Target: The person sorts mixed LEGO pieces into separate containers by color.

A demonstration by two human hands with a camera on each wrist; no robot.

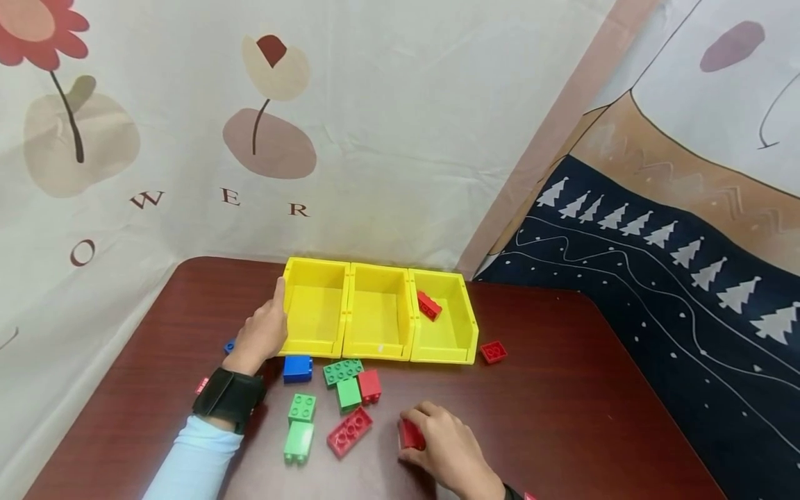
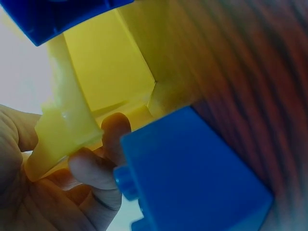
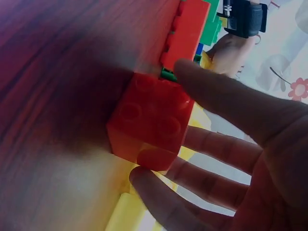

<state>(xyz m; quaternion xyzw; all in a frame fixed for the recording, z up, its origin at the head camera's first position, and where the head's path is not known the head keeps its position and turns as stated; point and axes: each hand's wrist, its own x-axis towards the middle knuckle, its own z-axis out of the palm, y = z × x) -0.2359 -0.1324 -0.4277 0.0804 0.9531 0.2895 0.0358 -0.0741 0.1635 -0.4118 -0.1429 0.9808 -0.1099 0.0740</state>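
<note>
My left hand [image 1: 261,332] grips the left wall of the leftmost yellow bin [image 1: 314,350]. In the left wrist view, its fingers curl about that yellow wall [image 2: 72,103], and a blue brick [image 2: 192,173] shows close beside them. Nearer the front of the table, my right hand [image 1: 451,444] holds a red brick [image 1: 411,435] between thumb and fingers. The right wrist view shows studs on one face of this red brick [image 3: 151,113], with the thumb at one side and a fingertip at the other.
Two more yellow bins stand joined in the row; the right bin [image 1: 444,354] has a red brick [image 1: 429,305] inside. Another red brick [image 1: 494,352] lies right of it. Between the hands are a blue brick [image 1: 297,369], several green bricks [image 1: 298,442] and a long red brick [image 1: 349,432].
</note>
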